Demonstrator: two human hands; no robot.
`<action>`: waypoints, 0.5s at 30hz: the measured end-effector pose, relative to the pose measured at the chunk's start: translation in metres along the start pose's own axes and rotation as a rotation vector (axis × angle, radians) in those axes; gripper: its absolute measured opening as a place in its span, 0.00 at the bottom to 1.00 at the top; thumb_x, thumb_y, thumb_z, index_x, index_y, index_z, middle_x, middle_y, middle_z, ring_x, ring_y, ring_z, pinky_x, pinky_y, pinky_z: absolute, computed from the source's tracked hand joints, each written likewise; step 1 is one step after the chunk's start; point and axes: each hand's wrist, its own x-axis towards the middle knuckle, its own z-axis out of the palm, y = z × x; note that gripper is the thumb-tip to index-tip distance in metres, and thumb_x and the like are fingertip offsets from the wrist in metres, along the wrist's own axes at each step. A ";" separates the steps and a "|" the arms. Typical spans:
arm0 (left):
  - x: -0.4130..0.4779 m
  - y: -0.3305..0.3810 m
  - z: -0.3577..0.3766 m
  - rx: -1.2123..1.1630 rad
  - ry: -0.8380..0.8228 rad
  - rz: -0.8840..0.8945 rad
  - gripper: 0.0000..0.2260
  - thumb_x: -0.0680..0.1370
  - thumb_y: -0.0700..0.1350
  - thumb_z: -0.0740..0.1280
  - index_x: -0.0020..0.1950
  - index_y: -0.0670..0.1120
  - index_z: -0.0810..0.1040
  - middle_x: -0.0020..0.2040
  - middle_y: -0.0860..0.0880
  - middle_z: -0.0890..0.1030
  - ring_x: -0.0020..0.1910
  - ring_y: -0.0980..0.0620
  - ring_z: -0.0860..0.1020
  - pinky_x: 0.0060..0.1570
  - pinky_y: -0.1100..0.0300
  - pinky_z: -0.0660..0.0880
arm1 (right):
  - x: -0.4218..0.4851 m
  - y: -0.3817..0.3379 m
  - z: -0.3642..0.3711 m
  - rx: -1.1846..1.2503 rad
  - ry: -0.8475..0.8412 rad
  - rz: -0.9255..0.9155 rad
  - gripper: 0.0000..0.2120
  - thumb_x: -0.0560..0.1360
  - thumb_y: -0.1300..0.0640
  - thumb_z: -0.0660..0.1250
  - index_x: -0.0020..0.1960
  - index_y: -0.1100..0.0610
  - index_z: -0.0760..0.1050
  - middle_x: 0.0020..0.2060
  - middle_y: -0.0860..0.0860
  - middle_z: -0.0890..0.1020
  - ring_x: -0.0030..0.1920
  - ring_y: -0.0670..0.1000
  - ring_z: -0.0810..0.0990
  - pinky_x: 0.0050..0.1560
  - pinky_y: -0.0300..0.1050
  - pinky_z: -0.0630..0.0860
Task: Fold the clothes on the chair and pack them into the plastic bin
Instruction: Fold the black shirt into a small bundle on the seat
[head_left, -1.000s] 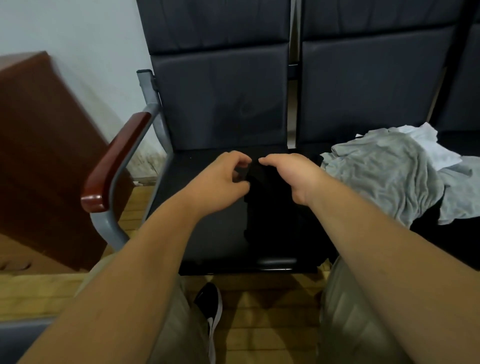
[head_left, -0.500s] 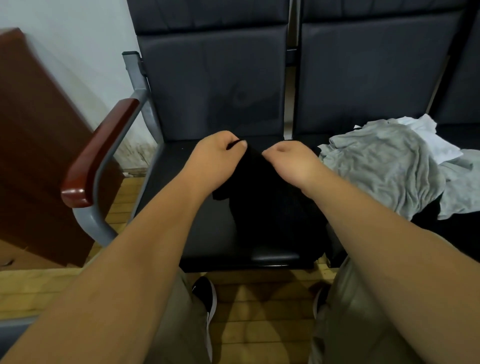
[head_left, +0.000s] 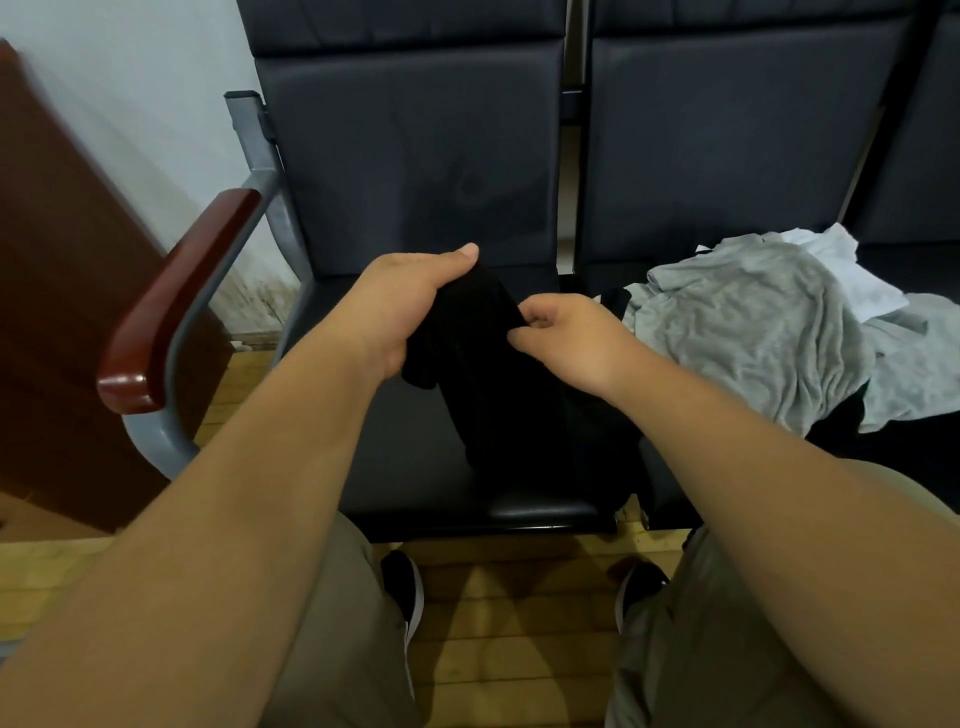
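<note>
The black cloth garment (head_left: 498, 410) at frame centre hangs from both hands onto the dark padded chair seat (head_left: 405, 467). The left hand (head_left: 410, 306) has its grip clamped round the top, and the right hand (head_left: 566, 338) pinches it alongside. Folding looks barely begun; next it likely needs spreading flat. At right, the crumpled grey clothes (head_left: 753, 322) wait.
</note>
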 end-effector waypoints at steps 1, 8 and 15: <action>0.000 0.001 -0.002 -0.054 0.015 -0.023 0.19 0.74 0.59 0.78 0.55 0.45 0.88 0.51 0.44 0.89 0.50 0.42 0.88 0.50 0.45 0.84 | 0.001 0.003 -0.001 -0.059 0.000 0.018 0.02 0.78 0.53 0.71 0.48 0.50 0.83 0.41 0.50 0.87 0.44 0.51 0.87 0.52 0.51 0.85; -0.003 0.007 -0.018 -0.282 0.072 -0.069 0.17 0.76 0.58 0.77 0.57 0.47 0.86 0.54 0.45 0.88 0.51 0.42 0.88 0.51 0.45 0.84 | 0.000 0.014 -0.002 -0.219 -0.060 0.082 0.03 0.79 0.55 0.67 0.49 0.52 0.79 0.43 0.50 0.84 0.45 0.49 0.84 0.42 0.43 0.77; -0.007 0.011 -0.031 -0.577 0.178 0.035 0.18 0.81 0.56 0.72 0.66 0.46 0.84 0.56 0.45 0.88 0.54 0.42 0.88 0.54 0.43 0.84 | 0.009 0.033 -0.005 -0.328 0.028 0.060 0.05 0.84 0.52 0.65 0.51 0.50 0.78 0.46 0.49 0.83 0.46 0.48 0.82 0.41 0.40 0.73</action>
